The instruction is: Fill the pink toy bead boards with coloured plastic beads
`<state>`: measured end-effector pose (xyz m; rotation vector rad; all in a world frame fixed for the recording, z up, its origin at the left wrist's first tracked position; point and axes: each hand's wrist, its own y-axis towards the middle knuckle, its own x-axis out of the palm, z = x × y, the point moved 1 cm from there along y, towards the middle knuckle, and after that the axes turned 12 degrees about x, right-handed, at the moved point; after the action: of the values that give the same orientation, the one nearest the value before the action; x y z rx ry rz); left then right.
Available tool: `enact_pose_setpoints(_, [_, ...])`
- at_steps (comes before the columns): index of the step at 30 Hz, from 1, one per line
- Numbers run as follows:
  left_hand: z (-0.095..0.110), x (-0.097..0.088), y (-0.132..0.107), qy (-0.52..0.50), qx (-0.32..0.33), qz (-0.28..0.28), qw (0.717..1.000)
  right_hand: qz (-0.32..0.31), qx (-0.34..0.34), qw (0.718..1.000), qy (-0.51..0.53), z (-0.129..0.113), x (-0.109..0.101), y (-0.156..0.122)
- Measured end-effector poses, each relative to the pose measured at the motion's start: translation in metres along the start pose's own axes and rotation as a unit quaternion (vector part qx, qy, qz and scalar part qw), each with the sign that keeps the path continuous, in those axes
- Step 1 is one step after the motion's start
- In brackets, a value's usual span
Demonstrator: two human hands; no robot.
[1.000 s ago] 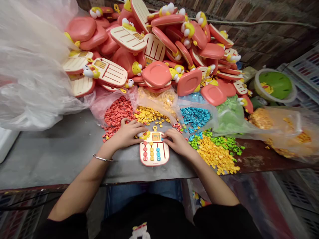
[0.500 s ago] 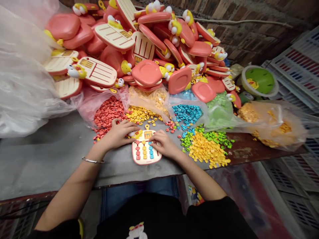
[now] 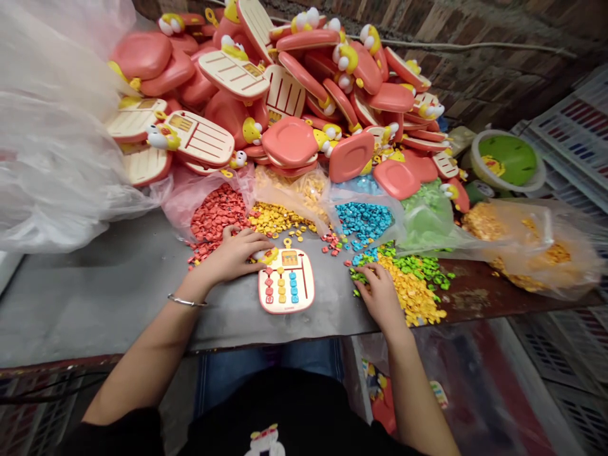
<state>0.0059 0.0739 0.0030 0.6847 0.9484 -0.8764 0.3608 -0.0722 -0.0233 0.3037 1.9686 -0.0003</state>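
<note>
A cream toy board with a coral rim (image 3: 286,280) lies on the grey table, with short columns of small coloured pegs set in it and a yellow duck piece (image 3: 266,255) at its top left corner. My left hand (image 3: 232,256) rests flat beside the board, its thumb side against the duck piece and its fingertips by a pile of red pegs (image 3: 218,218). My right hand (image 3: 377,294) is apart from the board, its fingertips down among green pegs (image 3: 408,266) and yellow pegs (image 3: 411,294). Whether those fingers hold a peg is hidden.
A large heap of coral toy boards (image 3: 285,88) rises behind loose yellow pegs (image 3: 275,218) and blue pegs (image 3: 363,221) on plastic bags. Clear plastic sheeting (image 3: 52,126) lies left, a green-lidded tub (image 3: 506,161) right, and a brick wall (image 3: 475,63) behind.
My right hand has moved off the board, rightward onto the green and yellow pegs. The board's right side now shows. My left hand stays by the board.
</note>
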Motion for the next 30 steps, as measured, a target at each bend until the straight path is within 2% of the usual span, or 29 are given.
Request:
enact_pose_setpoints(5, [0.001,-0.001,0.0,0.002,-0.004,-0.006,1.0,0.026,-0.013,0.998,0.048,-0.011,0.012,0.013])
enact_pose_setpoints(11, [0.004,-0.003,0.0,0.004,-0.005,-0.013,1.0,-0.012,-0.022,0.978,0.206,-0.056,0.011,0.039])
enact_pose_setpoints(14, [0.004,-0.003,0.0,0.004,-0.008,-0.015,1.0,-0.045,-0.062,0.964,0.256,-0.087,0.019,0.051])
enact_pose_setpoints(18, [0.005,-0.004,0.0,0.004,-0.007,-0.011,1.0,-0.054,-0.14,0.963,0.226,-0.111,0.041,0.063])
enact_pose_setpoints(22, [0.006,-0.004,0.0,0.001,-0.007,-0.012,1.0,-0.075,-0.141,0.967,0.2,-0.108,0.055,0.063])
enact_pose_setpoints(30, [0.003,-0.002,0.0,-0.006,-0.008,-0.018,1.0,-0.1,-0.146,0.962,0.209,-0.092,0.032,0.055])
